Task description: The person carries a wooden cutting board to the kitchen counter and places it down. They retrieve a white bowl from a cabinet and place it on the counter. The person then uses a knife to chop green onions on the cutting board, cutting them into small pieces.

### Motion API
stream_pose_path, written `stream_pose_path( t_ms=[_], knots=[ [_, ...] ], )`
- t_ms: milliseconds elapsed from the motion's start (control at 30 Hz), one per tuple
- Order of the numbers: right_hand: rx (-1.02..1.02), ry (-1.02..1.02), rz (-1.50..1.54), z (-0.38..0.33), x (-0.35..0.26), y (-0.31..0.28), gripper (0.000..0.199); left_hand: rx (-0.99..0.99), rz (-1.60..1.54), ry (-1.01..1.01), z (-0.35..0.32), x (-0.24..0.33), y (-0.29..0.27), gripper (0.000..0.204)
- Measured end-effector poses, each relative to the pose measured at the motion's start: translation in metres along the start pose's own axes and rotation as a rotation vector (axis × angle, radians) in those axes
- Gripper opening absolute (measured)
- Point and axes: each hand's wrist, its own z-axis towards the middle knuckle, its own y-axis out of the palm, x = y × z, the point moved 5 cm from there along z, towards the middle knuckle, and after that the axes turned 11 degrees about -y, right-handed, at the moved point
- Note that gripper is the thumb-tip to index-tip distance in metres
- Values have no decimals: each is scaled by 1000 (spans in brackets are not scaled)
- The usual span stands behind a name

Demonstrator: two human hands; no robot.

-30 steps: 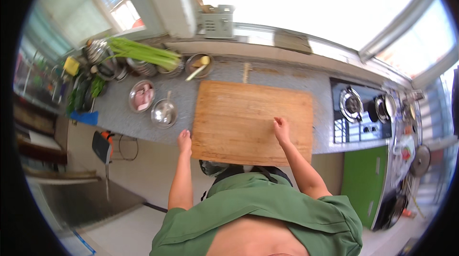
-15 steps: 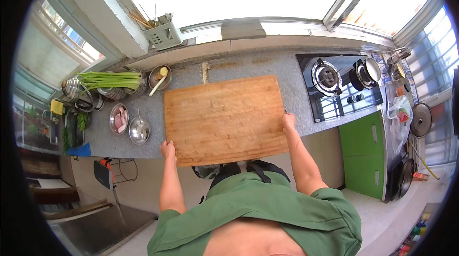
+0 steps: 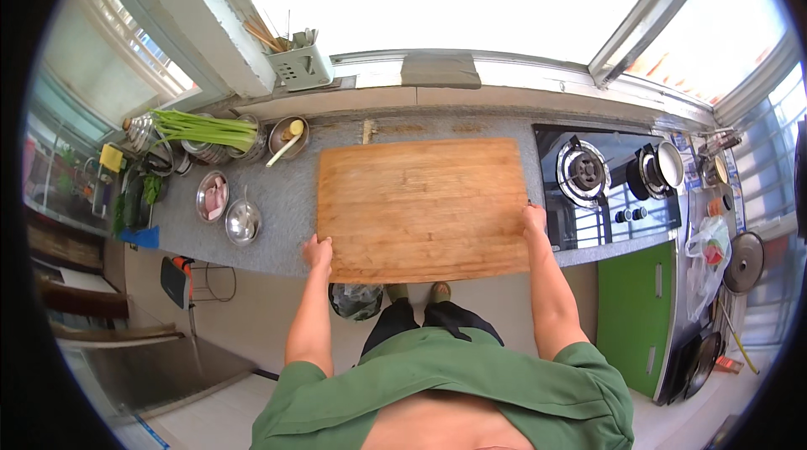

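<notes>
A large wooden cutting board (image 3: 424,206) lies flat on the grey counter (image 3: 282,198), bare on top. My left hand (image 3: 318,252) grips its near left corner. My right hand (image 3: 534,219) holds its right edge, close to the gas stove (image 3: 601,185). Both forearms come up from the lower edge, over my green shirt.
Left of the board stand a metal bowl (image 3: 242,221), a dish of pale meat (image 3: 212,195), a bowl with a spoon (image 3: 288,135) and green stalks (image 3: 206,126) over pots. A utensil holder (image 3: 298,63) sits on the sill. A green cabinet (image 3: 635,315) is at the right.
The view has swung left, so the board and stove sit further right in the picture. My left hand has come onto the board's near left corner, my right hand onto its right edge.
</notes>
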Motion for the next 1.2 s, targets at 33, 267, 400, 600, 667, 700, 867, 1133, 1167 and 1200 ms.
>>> stream_pose_path(
  t_ms=[33,267,400,600,667,700,867,1133,1167,1200],
  knots=[
    [-7,-9,-24,0,-4,-4,35,-12,-18,2,-1,4,5,44],
    [-51,-40,-303,-25,-46,-29,48,-9,33,-8,-8,-8,21,66],
    [57,-80,-368,-24,-46,-24,71,-44,39,-17,-11,-15,25,77],
    [70,-577,-328,-42,-77,7,76,94,329,118,-70,22,30,82],
    [74,-630,-324,-65,-105,12,65,79,306,151,-75,26,33,82],
    [42,-678,-303,-65,-108,17,60,71,294,171,-77,28,34,82],
    [-71,-770,-165,-73,-104,38,31,89,132,271,-76,35,28,83],
    [-283,-807,35,-135,-127,77,21,139,23,301,-47,31,-59,79],
    [-326,-766,94,-147,-134,86,24,139,19,301,-38,30,-77,78],
    [-350,-769,106,-154,-135,99,26,162,-3,318,-27,28,-93,76]
  ],
)
